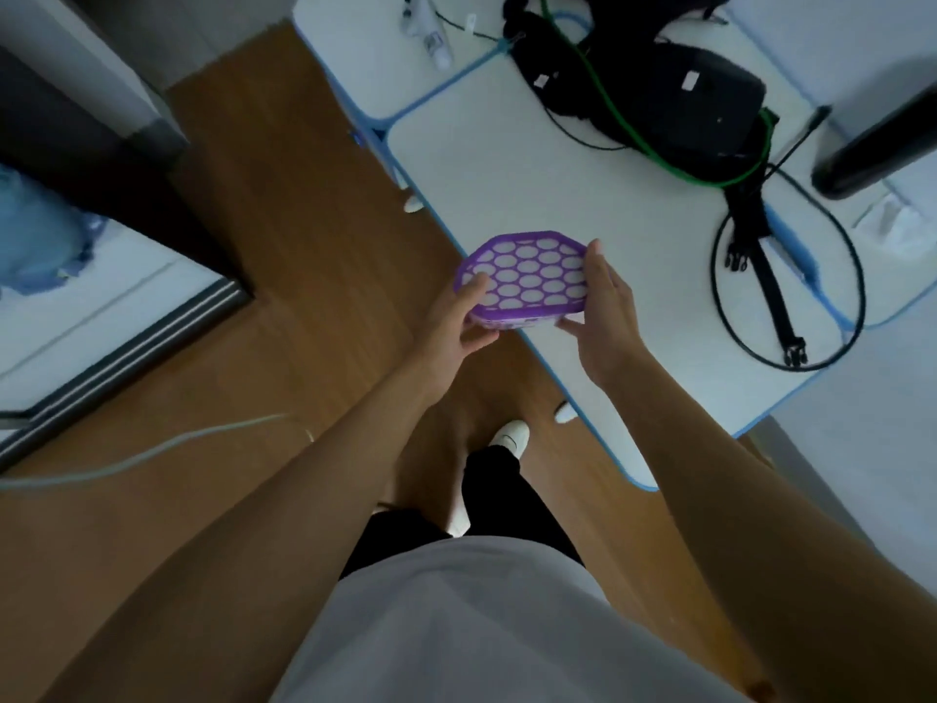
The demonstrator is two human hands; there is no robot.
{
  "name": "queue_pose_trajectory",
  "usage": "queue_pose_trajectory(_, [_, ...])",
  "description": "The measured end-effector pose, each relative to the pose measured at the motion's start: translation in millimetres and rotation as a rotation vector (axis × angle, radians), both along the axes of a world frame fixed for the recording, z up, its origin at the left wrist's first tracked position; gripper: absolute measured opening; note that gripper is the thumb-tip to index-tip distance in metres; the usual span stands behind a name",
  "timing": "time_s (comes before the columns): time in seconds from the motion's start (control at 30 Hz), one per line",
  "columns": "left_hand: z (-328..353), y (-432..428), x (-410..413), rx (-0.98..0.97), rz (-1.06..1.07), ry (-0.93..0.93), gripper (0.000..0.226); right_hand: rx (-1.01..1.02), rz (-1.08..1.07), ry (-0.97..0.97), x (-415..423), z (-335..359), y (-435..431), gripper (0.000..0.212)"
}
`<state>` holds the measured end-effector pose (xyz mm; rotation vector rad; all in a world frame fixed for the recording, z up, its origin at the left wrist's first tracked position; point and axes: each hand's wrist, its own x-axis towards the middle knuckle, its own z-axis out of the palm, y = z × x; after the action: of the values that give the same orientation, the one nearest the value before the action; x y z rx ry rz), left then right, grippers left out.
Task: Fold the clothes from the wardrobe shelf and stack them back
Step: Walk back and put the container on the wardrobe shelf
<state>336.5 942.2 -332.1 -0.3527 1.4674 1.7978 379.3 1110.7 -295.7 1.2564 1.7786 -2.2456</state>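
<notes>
You have a purple octagonal lid, patterned with a honeycomb of pale round cells, held between both hands over the near edge of the white table. Your left hand grips its left rim, thumb lying on the top face and fingers curled beneath; your right hand takes the opposite rim, fingers stretched along the far side and thumb tucked under the near corner. It looks rigid and light, probably plastic, so it should carry flat without sagging; the rim is the sensible hold, as the smooth top could slip under a loose pinch. No clothes from the task are in your hands, and I judge the folding not yet begun. The nearest cloth is a blue bundle far off to the left of your left hand, on a pale surface behind a dark frame; whether that is the wardrobe shelf I cannot tell. Soft cloth like that will slump, so take it by two corners or an edge. Beyond your right hand lie a black bag, a green cable and a black strap with buckles. Below your hands is wooden floor.
</notes>
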Motion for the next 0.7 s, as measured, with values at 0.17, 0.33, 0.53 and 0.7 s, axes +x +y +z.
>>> queue_pose_trajectory(0.17, [38, -107, -12, -0.103, 0.161, 0.09, 0.064, -0.037, 0.131, 0.071, -15, 31, -105, 0.031])
queue_pose_trajectory(0.33, [82, -227, 2, -0.152, 0.442, 0.133, 0.041, -0.055, 0.312, 0.116, -21, 63, -231, 0.036])
queue_pose_trajectory(0.53, [143, -377, 23, -0.175, 0.569, 0.231, 0.042, -0.084, 0.545, 0.16, -41, 107, -372, 0.027])
queue_pose_trajectory(0.7, [185, -478, 26, -0.145, 0.683, 0.306, 0.052, -0.081, 0.682, 0.172, -74, 154, -477, 0.023])
